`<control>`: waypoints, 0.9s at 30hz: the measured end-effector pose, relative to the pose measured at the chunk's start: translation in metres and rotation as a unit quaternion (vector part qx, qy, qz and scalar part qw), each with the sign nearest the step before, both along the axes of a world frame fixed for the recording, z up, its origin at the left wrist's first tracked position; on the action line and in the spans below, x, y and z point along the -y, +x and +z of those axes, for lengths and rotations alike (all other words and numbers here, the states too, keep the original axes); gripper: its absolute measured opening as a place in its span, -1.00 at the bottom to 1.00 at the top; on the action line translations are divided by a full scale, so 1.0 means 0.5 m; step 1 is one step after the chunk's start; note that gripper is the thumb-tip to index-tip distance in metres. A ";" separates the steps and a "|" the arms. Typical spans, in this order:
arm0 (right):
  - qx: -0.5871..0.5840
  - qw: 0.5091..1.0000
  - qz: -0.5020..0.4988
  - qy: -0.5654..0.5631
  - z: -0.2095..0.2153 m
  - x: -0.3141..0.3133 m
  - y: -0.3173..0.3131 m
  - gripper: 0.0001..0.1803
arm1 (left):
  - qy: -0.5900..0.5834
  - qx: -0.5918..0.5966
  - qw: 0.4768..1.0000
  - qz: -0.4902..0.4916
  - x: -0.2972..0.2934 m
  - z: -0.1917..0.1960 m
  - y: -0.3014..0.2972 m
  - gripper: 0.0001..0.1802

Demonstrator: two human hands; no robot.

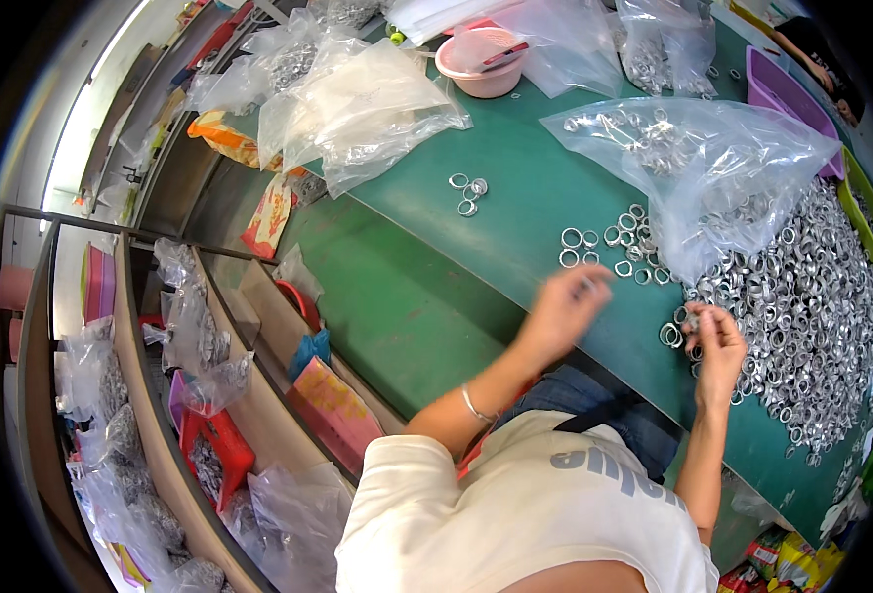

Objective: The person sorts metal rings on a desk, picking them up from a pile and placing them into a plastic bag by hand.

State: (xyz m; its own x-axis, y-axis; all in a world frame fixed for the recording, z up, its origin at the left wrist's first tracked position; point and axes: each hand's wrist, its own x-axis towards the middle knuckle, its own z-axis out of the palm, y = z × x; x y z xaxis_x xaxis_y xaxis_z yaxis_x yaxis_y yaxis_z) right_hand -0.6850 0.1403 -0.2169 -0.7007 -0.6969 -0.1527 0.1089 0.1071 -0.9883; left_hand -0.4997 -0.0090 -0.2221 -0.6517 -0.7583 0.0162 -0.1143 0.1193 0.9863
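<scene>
My left hand [565, 308] is over the table's near edge, smeared by motion. A small silvery spot shows among its fingers, but I cannot make out what it is. A few steps of rings [580, 238] lie just beyond it in short rows. My right hand [719, 348] is closed, thumb and fingertips pinched on a small silver metal ring at the left edge of a big heap of metal rings [802, 316]. More loose rings [670, 335] lie beside those fingertips. Farther left, several rings [469, 195] form a separate small cluster.
A clear plastic bag [743, 158] with rings inside lies against the heap on the green table [407, 183]. Behind are a pink bowl [483, 84], more plastic bags [357, 109], a purple bin [787, 94] and a green bin [859, 203]. Shelves with bags stand left.
</scene>
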 end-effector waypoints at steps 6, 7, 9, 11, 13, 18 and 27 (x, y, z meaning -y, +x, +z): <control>-0.159 0.982 -0.088 -0.050 0.043 0.111 -0.146 -0.67 | -0.258 0.134 0.894 0.341 0.256 -0.068 0.128 -0.55; -0.150 0.984 -0.080 -0.061 0.053 0.145 -0.164 -0.65 | -0.260 0.137 0.892 0.343 0.280 -0.089 0.140 -0.53; -0.135 0.989 -0.047 -0.029 0.048 0.181 -0.203 -0.61 | -0.242 0.143 0.900 0.335 0.298 -0.097 0.138 -0.49; -0.123 0.991 0.010 0.053 0.026 0.188 -0.242 -0.58 | -0.206 0.148 0.913 0.319 0.289 -0.070 0.119 -0.47; -0.161 0.987 0.019 0.004 0.026 0.180 -0.223 -0.58 | -0.234 0.140 0.910 0.313 0.292 -0.085 0.135 -0.46; -0.191 0.980 0.061 0.015 0.044 0.078 -0.158 -0.65 | -0.185 0.072 0.918 0.343 0.282 -0.082 0.155 -0.45; -0.512 0.834 0.140 0.148 0.043 -0.047 -0.012 -0.64 | -0.396 0.080 0.848 0.343 0.272 -0.083 0.126 -0.58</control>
